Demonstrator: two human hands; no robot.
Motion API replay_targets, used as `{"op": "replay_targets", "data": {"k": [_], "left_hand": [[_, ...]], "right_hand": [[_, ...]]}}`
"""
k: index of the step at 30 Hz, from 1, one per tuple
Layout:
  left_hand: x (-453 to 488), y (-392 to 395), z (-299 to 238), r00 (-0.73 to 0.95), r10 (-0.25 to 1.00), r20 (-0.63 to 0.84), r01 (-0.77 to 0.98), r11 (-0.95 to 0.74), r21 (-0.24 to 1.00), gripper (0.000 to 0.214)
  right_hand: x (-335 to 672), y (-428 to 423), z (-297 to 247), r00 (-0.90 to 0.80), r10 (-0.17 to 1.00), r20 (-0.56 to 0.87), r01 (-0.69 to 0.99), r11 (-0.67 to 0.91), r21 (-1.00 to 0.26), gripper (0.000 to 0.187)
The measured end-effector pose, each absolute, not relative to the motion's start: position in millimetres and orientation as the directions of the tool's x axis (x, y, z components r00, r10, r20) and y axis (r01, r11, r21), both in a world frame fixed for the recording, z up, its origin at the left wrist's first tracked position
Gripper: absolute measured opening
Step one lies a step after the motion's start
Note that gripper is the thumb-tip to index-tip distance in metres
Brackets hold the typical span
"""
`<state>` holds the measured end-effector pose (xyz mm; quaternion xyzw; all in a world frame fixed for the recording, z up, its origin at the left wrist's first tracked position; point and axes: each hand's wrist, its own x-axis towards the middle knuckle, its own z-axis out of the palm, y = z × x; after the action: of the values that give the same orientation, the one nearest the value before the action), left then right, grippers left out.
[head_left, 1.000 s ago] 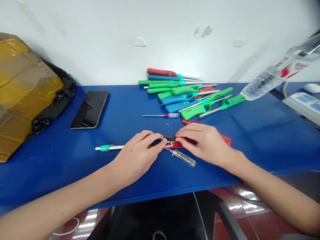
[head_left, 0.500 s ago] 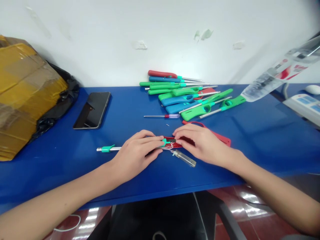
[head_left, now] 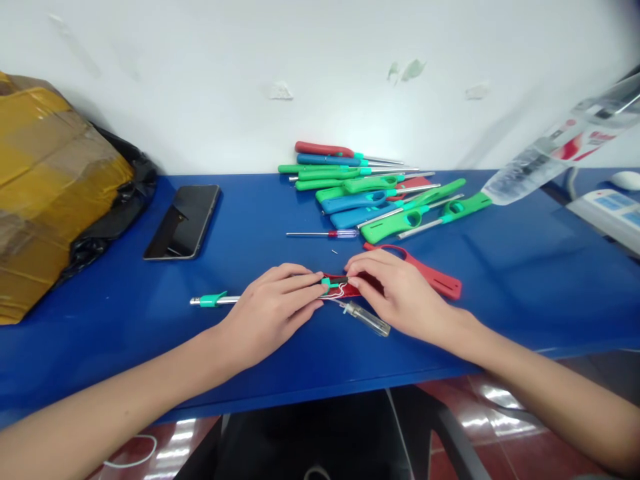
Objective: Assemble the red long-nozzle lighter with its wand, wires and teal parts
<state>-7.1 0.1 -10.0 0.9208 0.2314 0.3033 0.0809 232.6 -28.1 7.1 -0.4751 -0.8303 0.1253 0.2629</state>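
Note:
An opened stick lighter lies at the front middle of the table, its red handle half [head_left: 353,291] partly covered by my hands. My left hand [head_left: 273,307] is closed on it, fingertips on the green trigger [head_left: 327,285]. The metal tube [head_left: 228,300] sticks out to the left with a green collar [head_left: 209,300] on it. Between thumb and fingers, my right hand [head_left: 400,287] pinches the end of a small black igniter [head_left: 340,281]. Thin white wires run beneath it. A clear fuel tank [head_left: 369,319] lies angled outside the casing. Another red handle half [head_left: 437,277] rests behind my right hand.
A pile of green, blue and red stick lighters [head_left: 385,223] lies by the wall. In front of it are a screwdriver [head_left: 343,234] and a tiny metal pin [head_left: 335,252]. A phone [head_left: 184,222] and a taped package [head_left: 60,193] are left, a plastic bottle [head_left: 550,150] right.
Both hands stay at the lighter with almost the same grip. The view has shifted very slightly; the black igniter still lies between my hands.

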Motion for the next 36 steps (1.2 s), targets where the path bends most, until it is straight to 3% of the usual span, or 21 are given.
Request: {"op": "replay_targets", "data": {"k": [11,26,33,36], "left_hand": [[-9,3,-13,0.706,0.482,0.518,0.369,-0.876,0.311,0.02],[-20,25,-11,0.703,0.469,0.535,0.374,-0.883,0.283,0.02],[-20,23,-8,0.711,0.472,0.522,0.398,-0.881,0.255,0.021],[-21,23,-9,0.716,0.47,0.517,0.415,-0.881,0.226,0.024]], "right_hand": [[226,-22,6,-0.433,0.838,0.333,0.679,0.546,-0.49,0.014],[217,13,5,-0.529,0.746,0.403,0.664,0.66,-0.351,0.015],[224,9,3,-0.604,0.661,0.446,0.65,0.732,-0.205,0.023],[228,9,3,-0.611,0.661,0.435,0.643,0.736,-0.213,0.024]]}}
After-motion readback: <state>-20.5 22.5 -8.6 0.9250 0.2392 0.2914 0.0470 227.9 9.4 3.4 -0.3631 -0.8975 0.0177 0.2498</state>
